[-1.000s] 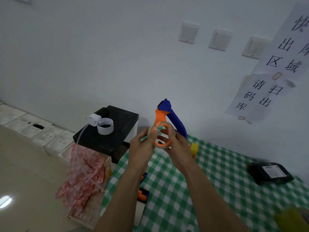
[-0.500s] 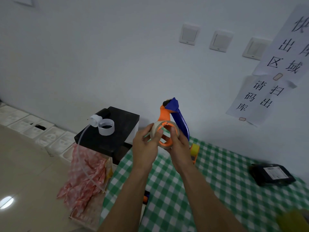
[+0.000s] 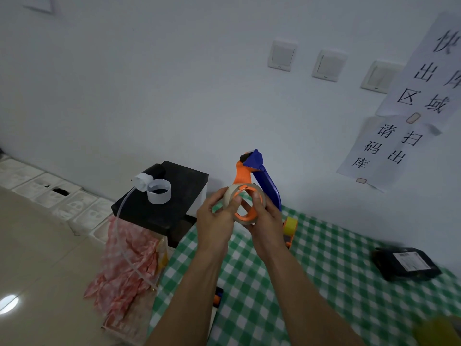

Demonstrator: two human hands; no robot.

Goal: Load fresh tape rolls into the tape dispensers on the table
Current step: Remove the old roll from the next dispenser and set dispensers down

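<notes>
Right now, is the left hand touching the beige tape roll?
Touching. In the head view the left hand pinches the rim of the tape roll between thumb and fingers, and no gap shows between them.

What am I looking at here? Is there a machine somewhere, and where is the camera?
There is no machine here: a person works with bare hands. The single picture comes from a camera worn on the head, looking forward and down, so both forearms reach out from below. The left hand pinches a beige tape roll, which seems to sit around the orange hub of an orange and blue tape dispenser. The right hand grips that dispenser, raised above the table with its green checked cloth. On the cloth are a yellow tape roll and a black packet. Beside the table, a black box carries a white ring.
</notes>
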